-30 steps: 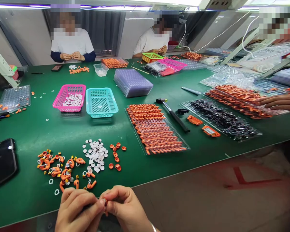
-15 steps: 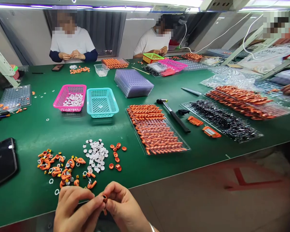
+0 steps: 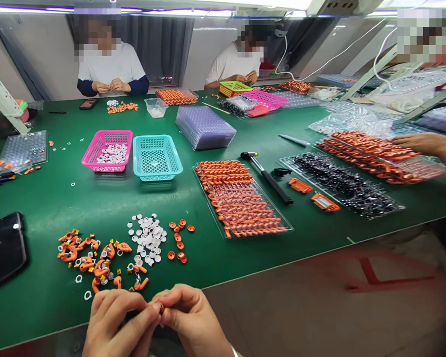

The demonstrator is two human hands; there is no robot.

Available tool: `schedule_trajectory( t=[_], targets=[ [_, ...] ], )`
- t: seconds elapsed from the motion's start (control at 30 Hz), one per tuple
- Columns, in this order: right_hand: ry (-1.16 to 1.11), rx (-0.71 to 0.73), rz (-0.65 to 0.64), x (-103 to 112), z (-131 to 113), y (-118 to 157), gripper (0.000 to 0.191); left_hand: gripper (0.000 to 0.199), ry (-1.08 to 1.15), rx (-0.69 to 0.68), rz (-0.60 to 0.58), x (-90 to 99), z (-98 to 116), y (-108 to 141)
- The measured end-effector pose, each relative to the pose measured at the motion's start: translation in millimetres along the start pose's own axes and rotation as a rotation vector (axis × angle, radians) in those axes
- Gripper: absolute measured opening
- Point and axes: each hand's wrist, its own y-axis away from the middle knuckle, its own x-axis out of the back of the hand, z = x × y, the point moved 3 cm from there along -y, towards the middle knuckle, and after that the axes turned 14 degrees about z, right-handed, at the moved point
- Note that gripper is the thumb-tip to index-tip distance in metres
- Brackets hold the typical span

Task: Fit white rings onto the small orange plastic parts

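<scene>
I pinch one small orange piece (image 3: 159,306) between my left hand (image 3: 117,325) and my right hand (image 3: 193,320), fingertips narrowed onto it at the near edge of the green bench (image 3: 78,198); it is mostly hidden. Judging by what lies there, much is left: a loose heap of orange hooks (image 3: 92,260), white discs (image 3: 148,238) and orange rings (image 3: 178,240) waits just beyond my hands. Further off, a clear tray (image 3: 245,203) holds neat rows of orange parts, seemingly finished. The parts look like smooth moulded plastic; the bench cover is matt.
</scene>
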Motion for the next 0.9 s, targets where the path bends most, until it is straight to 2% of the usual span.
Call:
schedule_trajectory(
  t=[0.1,0.17,0.23,0.33,0.43,0.5,0.73,0.9],
  targets=[
    [-0.022,-0.015,-0.036,0.4,-0.1,-0.6,0.021,0.032,0.072,0.068,-0.092,-1.2,-9.5,1.3],
    [-0.039,-0.054,-0.066,-0.1,-0.2,-0.4,0.021,0.025,0.150,0.186,-0.109,-3.3,-15.3,1.9],
    [-0.040,-0.085,-0.092,-1.0,-0.6,-0.2,0.022,0.019,0.210,0.320,-0.060,-5.2,-18.6,1.8],
    [-0.026,-0.105,-0.120,-1.5,-1.0,-0.5,0.027,0.025,0.235,0.440,0.023,-7.1,-17.9,1.1],
    [-0.001,-0.104,-0.145,-0.9,-1.3,-1.4,0.030,0.023,0.250,0.479,0.029,-8.0,-15.0,0.3],
    [0.031,-0.082,-0.168,-0.4,-3.5,-1.9,0.024,0.021,0.256,0.496,0.007,-8.0,-14.7,0.3],
    [0.209,0.030,-0.204,-2.8,-23.5,0.1,0.014,0.007,0.353,0.573,-0.232,-13.4,-19.3,9.3],
    [0.256,0.009,-0.170,-1.1,-23.3,-1.6,0.015,0.009,0.389,0.588,-0.300,-16.2,-18.5,14.2]
  ],
)
